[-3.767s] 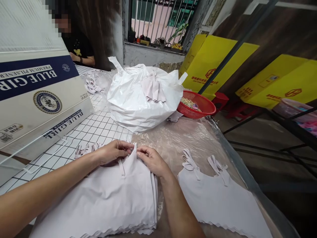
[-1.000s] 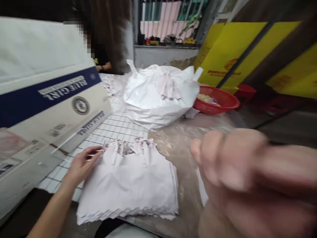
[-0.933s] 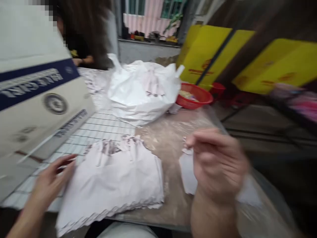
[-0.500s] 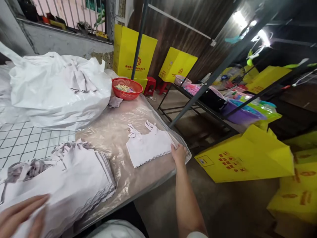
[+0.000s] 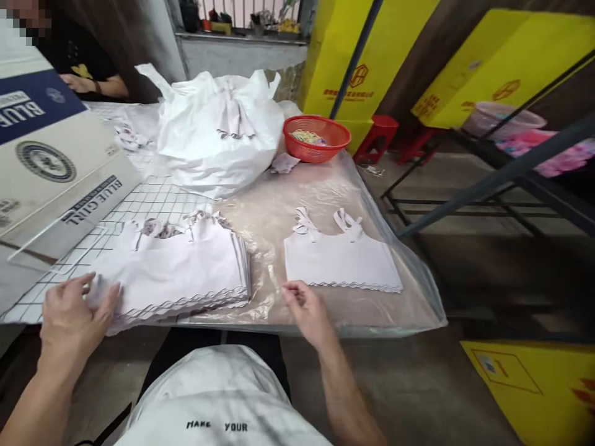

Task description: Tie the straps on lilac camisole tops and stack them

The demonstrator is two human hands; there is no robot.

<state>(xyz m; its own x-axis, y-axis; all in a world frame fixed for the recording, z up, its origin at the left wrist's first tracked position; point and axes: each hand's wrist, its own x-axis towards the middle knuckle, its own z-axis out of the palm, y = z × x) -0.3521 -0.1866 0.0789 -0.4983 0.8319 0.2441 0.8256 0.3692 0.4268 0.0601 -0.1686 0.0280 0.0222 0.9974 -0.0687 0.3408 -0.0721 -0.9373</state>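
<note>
A thick stack of white strappy tops (image 5: 179, 272) lies on the table in front of me. My left hand (image 5: 77, 313) rests on the stack's near left corner, fingers spread on the fabric. A single white top (image 5: 341, 260) lies flat to the right on clear plastic sheeting (image 5: 288, 210). My right hand (image 5: 307, 310) hovers at the table's near edge between stack and single top, fingers loosely curled and holding nothing.
A large white plastic bag (image 5: 218, 133) with more fabric sits behind, a red basket (image 5: 316, 137) beside it. A printed cardboard box (image 5: 51, 161) fills the left. Another person's arm (image 5: 90, 83) rests at the far left. Yellow boxes (image 5: 534, 384) and metal racks (image 5: 502, 179) stand right.
My right hand has come back from the single top's right edge to the near table edge. My left hand stays on the stack's corner. The view swung back left.
</note>
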